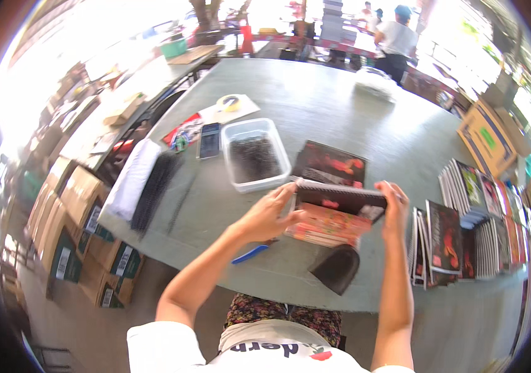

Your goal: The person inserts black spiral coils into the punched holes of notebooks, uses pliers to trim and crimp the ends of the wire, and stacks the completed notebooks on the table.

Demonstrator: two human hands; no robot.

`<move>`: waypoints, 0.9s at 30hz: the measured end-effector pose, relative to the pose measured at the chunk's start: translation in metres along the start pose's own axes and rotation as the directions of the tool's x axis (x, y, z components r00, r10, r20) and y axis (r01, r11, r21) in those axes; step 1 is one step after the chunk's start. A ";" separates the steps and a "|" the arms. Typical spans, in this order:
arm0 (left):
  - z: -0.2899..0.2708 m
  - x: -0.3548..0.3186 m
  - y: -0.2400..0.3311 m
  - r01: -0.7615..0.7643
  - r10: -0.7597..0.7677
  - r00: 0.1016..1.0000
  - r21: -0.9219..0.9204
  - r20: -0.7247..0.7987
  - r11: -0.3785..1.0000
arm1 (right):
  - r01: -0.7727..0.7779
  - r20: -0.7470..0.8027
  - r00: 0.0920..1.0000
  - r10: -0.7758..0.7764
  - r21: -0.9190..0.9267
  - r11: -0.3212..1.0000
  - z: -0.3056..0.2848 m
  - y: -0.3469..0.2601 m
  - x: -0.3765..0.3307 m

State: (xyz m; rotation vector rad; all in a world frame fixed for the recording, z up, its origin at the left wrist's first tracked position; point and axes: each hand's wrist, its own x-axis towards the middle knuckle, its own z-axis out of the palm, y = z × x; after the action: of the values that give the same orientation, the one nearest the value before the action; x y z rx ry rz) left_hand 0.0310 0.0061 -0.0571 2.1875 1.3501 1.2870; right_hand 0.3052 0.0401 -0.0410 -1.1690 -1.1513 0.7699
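A black spiral-bound notebook (pixel 338 196) stands tilted on its long edge between my hands, its coiled spine facing up. My left hand (pixel 270 213) closes on its left end, thumb along the near side. Around the right end curl the fingers of my right hand (pixel 394 202). Just below the notebook are orange-red printed books (pixel 329 226), partly covered by it. Behind it a black-covered notebook (pixel 334 163) lies flat. A dark, rounded piece (pixel 338 268) rests near the table edge, and a blue-handled tool (pixel 251 253) lies by my left wrist.
A clear plastic tub (pixel 255 155) holds small black pieces. Beside it are a dark phone-like device (pixel 209 141), a tape roll (pixel 228 103) and a bundle of black coils (pixel 154 189). Stacked notebooks (pixel 444 239) and a cardboard box (pixel 486 138) stand right. A person (pixel 397 42) stands far back.
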 end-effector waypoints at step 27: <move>-0.129 0.032 -0.306 0.536 -0.447 0.823 0.220 -0.350 0.815 | 0.327 0.101 0.925 -0.366 -0.704 0.630 -0.052 0.024 -0.185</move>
State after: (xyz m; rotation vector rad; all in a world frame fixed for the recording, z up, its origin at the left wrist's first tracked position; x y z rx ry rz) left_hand -0.2449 0.1673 -0.1542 1.6569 2.1952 1.2674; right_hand 0.3064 -0.1389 -0.1144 -1.5116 -1.6446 -0.0551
